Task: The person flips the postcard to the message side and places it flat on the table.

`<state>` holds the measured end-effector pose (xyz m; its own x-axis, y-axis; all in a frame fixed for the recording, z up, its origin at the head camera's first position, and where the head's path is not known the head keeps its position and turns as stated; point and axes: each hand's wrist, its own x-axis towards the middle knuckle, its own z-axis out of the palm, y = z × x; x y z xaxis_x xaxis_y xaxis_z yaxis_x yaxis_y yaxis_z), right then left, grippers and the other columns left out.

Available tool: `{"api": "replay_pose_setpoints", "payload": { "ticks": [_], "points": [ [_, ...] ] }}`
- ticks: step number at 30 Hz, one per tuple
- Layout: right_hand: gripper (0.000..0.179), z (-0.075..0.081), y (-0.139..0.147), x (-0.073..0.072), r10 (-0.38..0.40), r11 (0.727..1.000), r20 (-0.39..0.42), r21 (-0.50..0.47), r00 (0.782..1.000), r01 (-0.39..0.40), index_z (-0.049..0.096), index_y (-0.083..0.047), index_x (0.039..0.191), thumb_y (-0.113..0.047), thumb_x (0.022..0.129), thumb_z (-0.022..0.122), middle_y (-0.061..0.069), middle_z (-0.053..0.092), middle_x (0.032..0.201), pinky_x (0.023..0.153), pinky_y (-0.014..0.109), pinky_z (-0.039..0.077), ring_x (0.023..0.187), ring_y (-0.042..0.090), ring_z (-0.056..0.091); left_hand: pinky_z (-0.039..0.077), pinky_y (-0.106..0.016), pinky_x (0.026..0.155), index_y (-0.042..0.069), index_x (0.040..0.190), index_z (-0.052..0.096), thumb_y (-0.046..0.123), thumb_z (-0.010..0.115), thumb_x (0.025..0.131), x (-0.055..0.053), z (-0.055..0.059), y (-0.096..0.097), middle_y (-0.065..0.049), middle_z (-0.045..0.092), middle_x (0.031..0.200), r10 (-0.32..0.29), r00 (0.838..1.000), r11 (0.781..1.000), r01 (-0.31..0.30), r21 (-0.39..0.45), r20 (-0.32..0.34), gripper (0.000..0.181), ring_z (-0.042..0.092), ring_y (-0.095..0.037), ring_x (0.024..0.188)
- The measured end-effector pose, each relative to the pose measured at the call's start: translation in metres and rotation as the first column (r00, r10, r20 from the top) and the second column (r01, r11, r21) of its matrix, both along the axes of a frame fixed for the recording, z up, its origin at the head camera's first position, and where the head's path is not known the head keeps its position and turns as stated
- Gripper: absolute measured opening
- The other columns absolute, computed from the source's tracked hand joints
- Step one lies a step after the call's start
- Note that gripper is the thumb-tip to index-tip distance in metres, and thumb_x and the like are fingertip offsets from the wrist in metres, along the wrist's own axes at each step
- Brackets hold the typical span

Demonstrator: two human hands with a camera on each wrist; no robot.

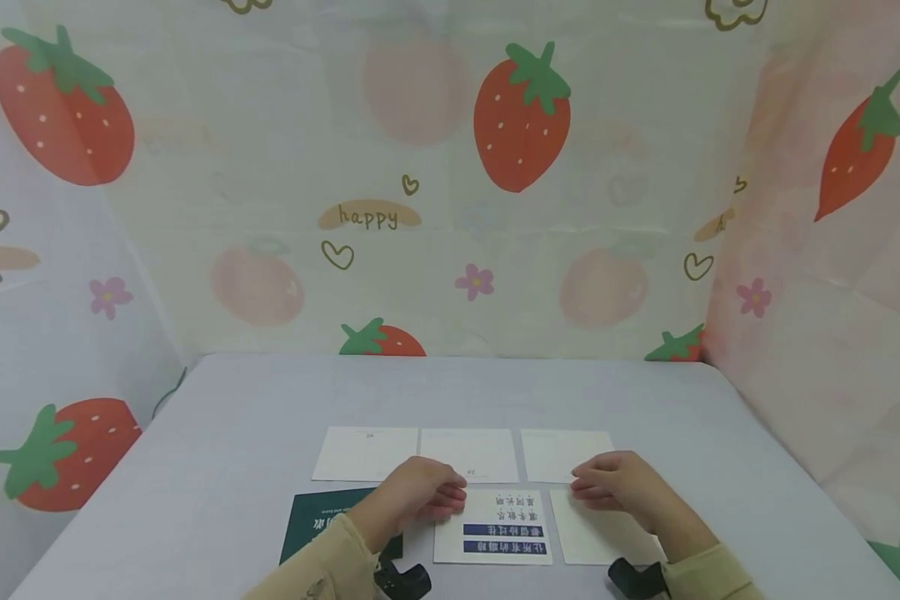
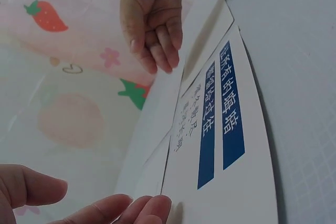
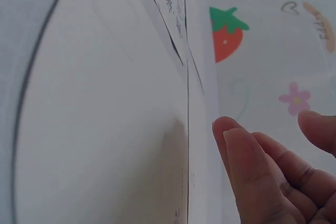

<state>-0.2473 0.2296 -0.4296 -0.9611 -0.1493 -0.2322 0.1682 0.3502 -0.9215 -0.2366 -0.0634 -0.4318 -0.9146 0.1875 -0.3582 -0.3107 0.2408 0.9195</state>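
Six cards lie in two rows on the table. My left hand (image 1: 414, 496), fingers loosely bent with nothing in them, is over the gap between the dark green card (image 1: 309, 518) and the white card with blue text bands (image 1: 495, 550), fingertips by its upper left corner. My right hand (image 1: 621, 486) hovers above the plain cream card (image 1: 588, 537) at front right, its fingers relaxed and holding nothing. Behind are three whitish cards: the left one (image 1: 360, 458), the middle one (image 1: 472, 454) and the right one (image 1: 562, 450). My left forearm hides part of the green card.
A white cloth covers the table (image 1: 217, 433). Strawberry-printed sheets (image 1: 450, 183) enclose it at the back and both sides. Black wrist cameras sit below each hand, the left camera (image 1: 405, 581) and the right camera (image 1: 637, 579). A thin dark cord (image 1: 168, 392) runs by the left edge.
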Motion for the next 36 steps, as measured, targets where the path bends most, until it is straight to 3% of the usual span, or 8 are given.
{"api": "replay_pose_setpoints", "payload": {
  "ticks": [10,20,36],
  "points": [
    [0.029,-0.003,-0.013,0.002,-0.012,1.000,0.013,-0.017,1.000,0.012,0.060,0.011,0.102,-0.013,0.086,0.061,0.017,0.067,0.090,0.070,0.034,0.055,0.081,0.022,0.066,0.054,-0.024,0.063,-0.005,0.100,0.065,0.016,0.050,0.089,0.002,-0.002,-0.012,-0.011,0.067,0.083,0.002,1.000,1.000,-0.001,-0.011,0.005,0.028,0.066,-0.017,0.070],
    [0.024,-0.009,-0.022,0.005,-0.058,0.998,0.048,0.028,0.997,0.056,0.063,0.007,0.099,-0.012,0.084,0.062,0.013,0.068,0.087,0.069,0.032,0.055,0.078,0.021,0.066,0.054,-0.022,0.061,-0.005,0.101,0.064,0.018,0.052,0.088,0.004,-0.003,-0.025,-0.010,0.068,0.082,0.022,0.999,1.000,-0.022,-0.005,0.029,0.029,0.065,-0.014,0.067],
    [0.027,-0.010,-0.023,0.011,0.072,0.997,0.049,-0.005,0.996,-0.072,0.063,0.007,0.098,-0.016,0.085,0.063,0.015,0.068,0.092,0.070,0.033,0.055,0.082,0.022,0.066,0.054,-0.023,0.061,-0.004,0.103,0.062,0.018,0.050,0.089,0.009,-0.003,-0.033,-0.011,0.067,0.082,0.033,0.998,0.999,-0.033,-0.017,0.055,0.029,0.066,-0.017,0.068]
  ]
}}
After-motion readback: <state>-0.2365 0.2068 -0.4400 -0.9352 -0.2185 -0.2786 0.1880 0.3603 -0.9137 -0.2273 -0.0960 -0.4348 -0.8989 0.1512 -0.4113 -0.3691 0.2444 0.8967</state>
